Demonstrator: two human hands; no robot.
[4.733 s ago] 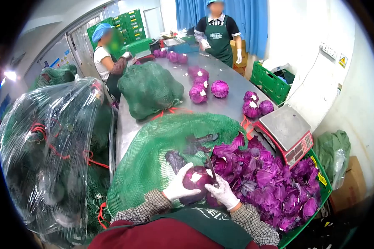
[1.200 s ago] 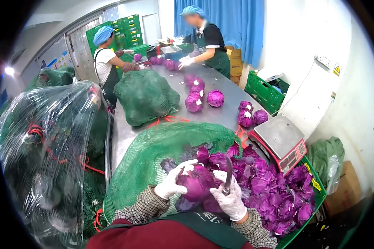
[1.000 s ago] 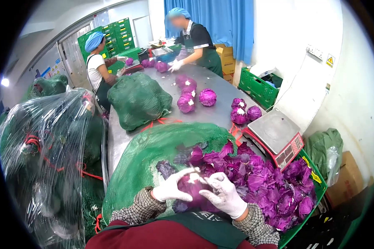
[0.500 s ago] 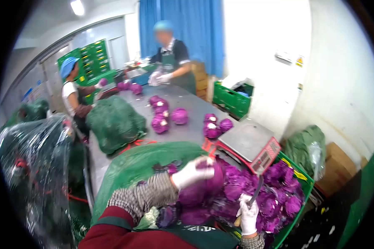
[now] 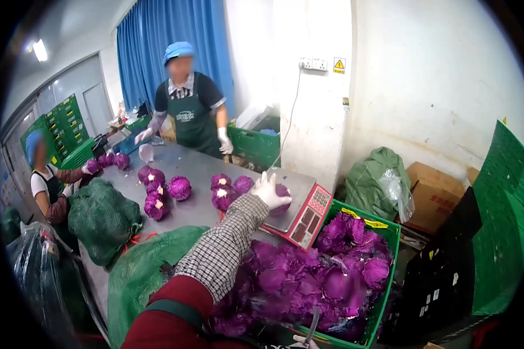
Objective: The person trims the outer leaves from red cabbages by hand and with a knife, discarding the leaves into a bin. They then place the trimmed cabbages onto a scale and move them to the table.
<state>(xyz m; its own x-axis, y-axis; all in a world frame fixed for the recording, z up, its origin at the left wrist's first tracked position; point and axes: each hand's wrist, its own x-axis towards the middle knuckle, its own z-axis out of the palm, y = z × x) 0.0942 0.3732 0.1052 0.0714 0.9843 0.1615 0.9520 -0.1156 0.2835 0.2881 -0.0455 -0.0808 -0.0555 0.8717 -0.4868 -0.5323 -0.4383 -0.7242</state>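
My gloved left hand is stretched over the scale, its fingers round a red cabbage on the metal pan. At the bottom edge my right hand, mostly cut off by the frame, holds a knife with its blade pointing up. Between me and the scale, purple cabbage leaves fill a green crate. Just left of the scale, several cabbages sit on the metal table.
A green mesh sack lies at the near left, with a fuller sack beyond. One co-worker stands across the table, another at the far left. More cabbages lie mid-table. Cardboard boxes stand right.
My left hand has moved forward with the cabbage, from above the leaves to the scale. My right hand and knife are lower in view. The view has turned right, and the co-worker across has turned towards me.
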